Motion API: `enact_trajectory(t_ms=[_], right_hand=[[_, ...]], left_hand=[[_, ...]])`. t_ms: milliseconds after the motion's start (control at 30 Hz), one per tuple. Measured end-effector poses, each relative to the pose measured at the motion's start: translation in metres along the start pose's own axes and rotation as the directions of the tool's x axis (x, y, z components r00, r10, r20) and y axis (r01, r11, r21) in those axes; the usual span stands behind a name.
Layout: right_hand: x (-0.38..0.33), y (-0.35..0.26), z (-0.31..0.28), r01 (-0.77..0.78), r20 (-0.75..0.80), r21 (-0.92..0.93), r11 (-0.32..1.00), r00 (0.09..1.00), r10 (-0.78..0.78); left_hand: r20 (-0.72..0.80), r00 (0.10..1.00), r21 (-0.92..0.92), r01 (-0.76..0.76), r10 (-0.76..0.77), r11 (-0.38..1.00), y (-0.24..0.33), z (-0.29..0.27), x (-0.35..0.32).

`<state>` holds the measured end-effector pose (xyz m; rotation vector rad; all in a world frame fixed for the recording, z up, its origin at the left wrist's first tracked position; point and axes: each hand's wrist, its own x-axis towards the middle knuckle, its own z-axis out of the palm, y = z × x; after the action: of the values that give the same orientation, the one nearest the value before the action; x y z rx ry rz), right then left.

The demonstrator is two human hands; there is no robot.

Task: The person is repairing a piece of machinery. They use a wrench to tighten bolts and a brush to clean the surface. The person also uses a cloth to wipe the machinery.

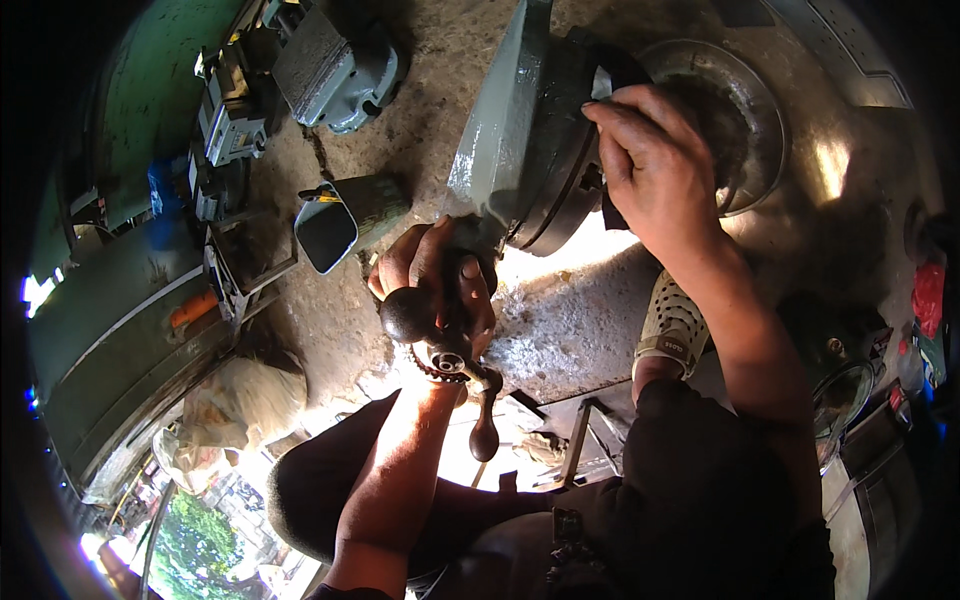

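Note:
A grey-green wedge-shaped metal casting [500, 130] stands in front of me, joined to a dark round body [560, 150]. At its near end sits a crank handle [484, 400] with a tapered grip and a round dark ball. My left hand [435, 265] is wrapped round the dark hub behind that crank; the hub is mostly hidden by the fingers. My right hand [655, 165] is at the right side of the round body, thumb and fingers pinched together. A small pale piece [601, 83] shows beside its fingertips; what the fingers hold is hidden.
A round metal rim [770, 120] lies beyond my right hand. An open-ended rectangular tube [330, 235] and a grey machine casting [335, 70] stand left. My clog-shod foot [672, 320] is below the right forearm. A crumpled plastic bag [245, 405] sits lower left.

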<state>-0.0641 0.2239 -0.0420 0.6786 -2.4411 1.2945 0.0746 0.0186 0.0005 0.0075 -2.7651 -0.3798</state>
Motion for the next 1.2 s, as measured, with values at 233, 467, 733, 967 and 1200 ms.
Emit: enact_trajectory(t_ms=[233, 467, 733, 967, 1200], right_hand=[[0.002, -0.004, -0.006, 0.083, 0.107, -0.045, 0.996, 0.991, -0.078], [0.008, -0.005, -0.015, 0.1, 0.201, -0.064, 0.993, 0.976, -0.085], [0.001, -0.004, -0.008, 0.105, 0.101, -0.021, 0.994, 0.99, -0.103], [0.006, -0.007, -0.007, 0.225, 0.166, -0.166, 0.96, 0.966, -0.197], [0.006, -0.016, -0.012, 0.205, 0.211, -0.336, 0.919, 0.968, -0.139]], left_hand=[[0.008, 1.0, 0.005, -0.006, 0.006, 1.0, -0.001, -0.001, 0.0], [0.036, 0.999, 0.0, 0.029, -0.029, 1.0, 0.0, -0.002, -0.001], [0.007, 1.0, -0.014, 0.002, -0.002, 1.0, -0.001, -0.001, -0.001], [-0.004, 0.998, -0.089, 0.059, -0.06, 0.994, -0.003, 0.002, -0.003], [-0.036, 0.998, -0.12, 0.038, -0.043, 0.992, -0.001, 0.004, -0.002]])
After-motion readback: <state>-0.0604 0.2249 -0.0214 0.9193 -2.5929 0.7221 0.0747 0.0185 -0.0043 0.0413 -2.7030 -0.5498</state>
